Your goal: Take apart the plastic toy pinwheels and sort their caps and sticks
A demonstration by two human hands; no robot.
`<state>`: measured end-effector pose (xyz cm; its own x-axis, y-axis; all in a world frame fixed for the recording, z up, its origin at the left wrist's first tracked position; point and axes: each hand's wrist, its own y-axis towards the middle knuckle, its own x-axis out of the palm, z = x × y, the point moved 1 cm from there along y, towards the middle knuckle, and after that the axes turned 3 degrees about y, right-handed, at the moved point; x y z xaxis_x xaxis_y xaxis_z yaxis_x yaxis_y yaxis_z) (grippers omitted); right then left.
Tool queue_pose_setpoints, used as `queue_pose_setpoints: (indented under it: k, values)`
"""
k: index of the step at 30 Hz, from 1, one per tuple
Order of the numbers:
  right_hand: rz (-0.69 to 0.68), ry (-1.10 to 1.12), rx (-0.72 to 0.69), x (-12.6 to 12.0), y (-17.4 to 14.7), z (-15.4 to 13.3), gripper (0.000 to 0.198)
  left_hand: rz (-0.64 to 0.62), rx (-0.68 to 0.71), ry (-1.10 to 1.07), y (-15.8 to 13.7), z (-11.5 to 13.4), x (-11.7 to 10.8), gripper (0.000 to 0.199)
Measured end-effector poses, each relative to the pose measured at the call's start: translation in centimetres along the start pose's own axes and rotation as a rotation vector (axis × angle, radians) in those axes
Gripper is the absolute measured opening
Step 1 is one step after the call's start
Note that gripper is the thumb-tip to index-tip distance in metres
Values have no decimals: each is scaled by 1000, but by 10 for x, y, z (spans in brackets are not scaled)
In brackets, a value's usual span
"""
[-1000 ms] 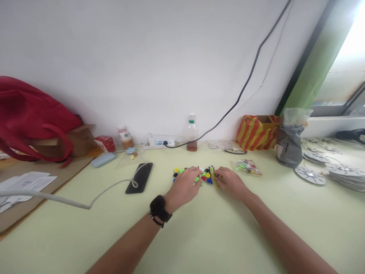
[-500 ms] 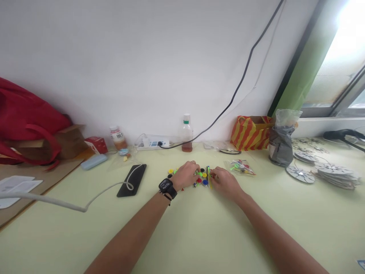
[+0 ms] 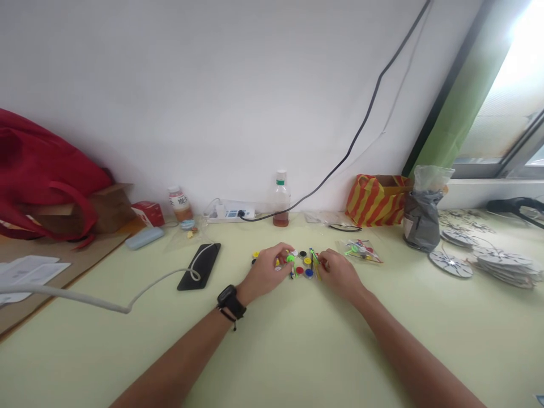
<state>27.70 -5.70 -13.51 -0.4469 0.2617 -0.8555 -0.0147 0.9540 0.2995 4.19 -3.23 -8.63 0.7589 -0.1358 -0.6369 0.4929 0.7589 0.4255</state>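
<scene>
Small coloured plastic pieces lie in a cluster between my hands. My left hand [image 3: 268, 267] is curled with thumb and fingertips closed on a bright green round piece [image 3: 290, 258]. Below it, a red disc [image 3: 300, 271] and a blue disc [image 3: 309, 273] rest on the table; a black disc [image 3: 303, 254] and a yellow disc [image 3: 307, 261] sit just beyond. My right hand [image 3: 340, 271] has its fingers closed at a bundle of thin coloured sticks [image 3: 313, 263], which stick out past the fingertips. What lies under its fingers is partly hidden.
A clear bag of similar pieces [image 3: 359, 249] lies right of my right hand. A black phone [image 3: 199, 266] with a white cable is at left. Behind stand a bottle [image 3: 281, 201], a power strip [image 3: 232, 212] and a striped bag [image 3: 376, 201]. Stacked discs [image 3: 505, 260] are far right.
My left hand has turned and opened its grasp toward me, and the green piece now shows at its fingertips. My right hand stays by the sticks. The view has shifted slightly.
</scene>
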Motion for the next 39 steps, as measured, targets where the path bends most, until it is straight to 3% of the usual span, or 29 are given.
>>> queue_pose_setpoints:
  k: [4,10,21,26,29,39]
  values:
    - [6,-34,14,0,-1,1,7,-16,-90,-75,-38,3,-6,18]
    - [30,-69,75,4,-1,1,9,-157,-231,-233,-75,-1,-6,24]
    - [122,-14,151,-5,1,3,7,-174,-296,-329,-72,-4,-7,30]
    - [126,244,-37,0,1,-5,14,-178,-287,-331,-72,-2,-7,29]
    - [129,273,-114,8,3,-15,20,-183,-287,-315,-72,-1,-6,29]
    - [115,178,-119,23,10,-14,23,-192,-279,-293,-71,-1,-5,28]
